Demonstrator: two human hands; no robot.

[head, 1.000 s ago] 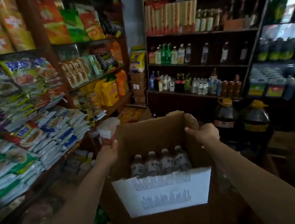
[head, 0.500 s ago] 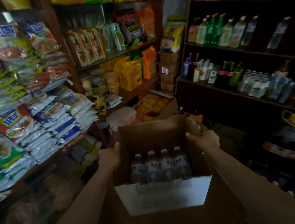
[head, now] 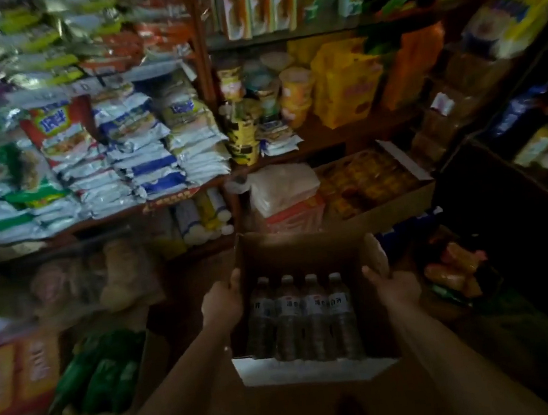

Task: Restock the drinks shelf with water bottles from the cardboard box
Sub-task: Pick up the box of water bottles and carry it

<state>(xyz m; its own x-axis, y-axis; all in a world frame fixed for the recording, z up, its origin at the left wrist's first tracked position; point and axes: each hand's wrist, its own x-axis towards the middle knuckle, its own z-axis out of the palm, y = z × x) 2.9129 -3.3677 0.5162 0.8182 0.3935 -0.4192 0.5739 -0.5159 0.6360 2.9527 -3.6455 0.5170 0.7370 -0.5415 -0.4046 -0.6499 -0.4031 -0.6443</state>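
Change: since half a second ago the view has swung down and left; the dark drinks shelf with its bottles has slid almost out at the right edge, and snack shelves now fill the top. Box sits lower in view, same hold on both sides.
Cardboard box [head: 302, 248]: open-topped, between the two hands, carried in front of the body; far wall upright, near flap with a white printed sheet [head: 315, 371] folded toward the person.
Left hand [head: 223, 303]: grip curled over the box's left wall, thumb on the rim, fingers hidden outside.
Right hand [head: 394, 285]: grip curled on the right wall, thumb inside the rim; a rounded side flap stands just beyond it.
Water bottles [head: 301, 314]: four in one row, directly between the two grips, against the near wall. Long axes upright, caps pointing up, white labels facing the person. Row runs left to right.
Beyond left grip: stacked noodle packets [head: 142, 154] on a wooden shelf; green packets [head: 103, 373] lower, left of the forearm.
Beyond right grip: open carton of orange goods [head: 371, 181]; yellow boxes [head: 347, 84] above it.
Sharpness: heavy motion blur, label text unreadable.
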